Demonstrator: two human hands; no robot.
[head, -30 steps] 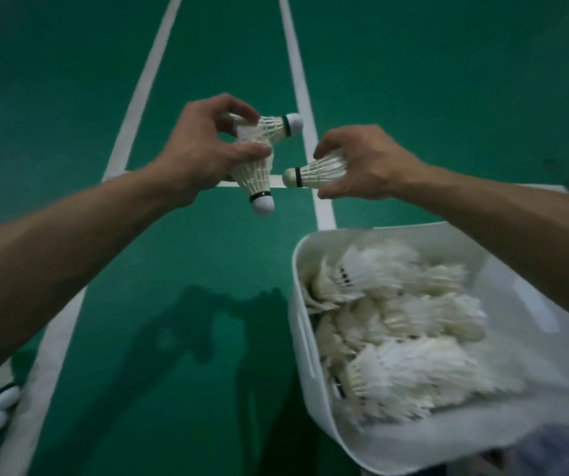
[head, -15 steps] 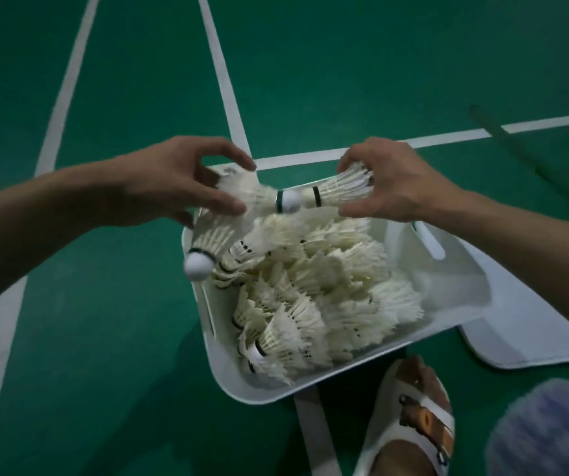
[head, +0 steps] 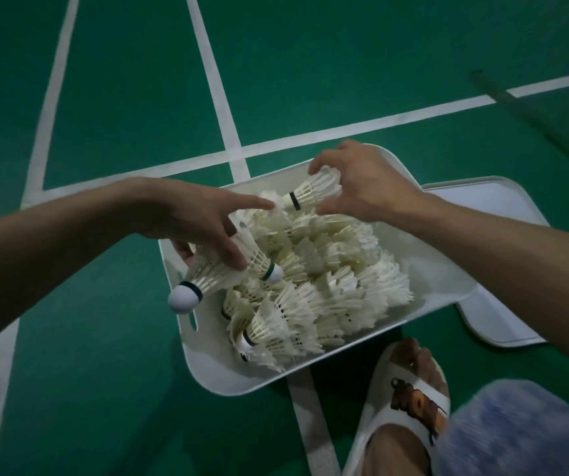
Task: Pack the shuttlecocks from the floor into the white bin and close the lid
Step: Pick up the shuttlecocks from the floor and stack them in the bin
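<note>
Right hand (head: 362, 187) now over white bin (head: 207, 369), shuttlecocks (head: 327, 286) heaped inside

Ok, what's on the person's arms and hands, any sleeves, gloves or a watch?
Both are bare. The left hand and right hand show no gloves, rings or watch, and no sleeve shows on either arm up to the frame edge.

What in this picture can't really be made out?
All in the head view:
- Number of piled shuttlecocks in the white bin: they overlap, and the left hand and right hand, each holding more, cover some.
- Lid: partly hidden behind the bin and right forearm.
- Bluish patch, bottom right: blurred, cut by the edge.
- Long dark object on the floor, upper right: too dim to identify.
</note>
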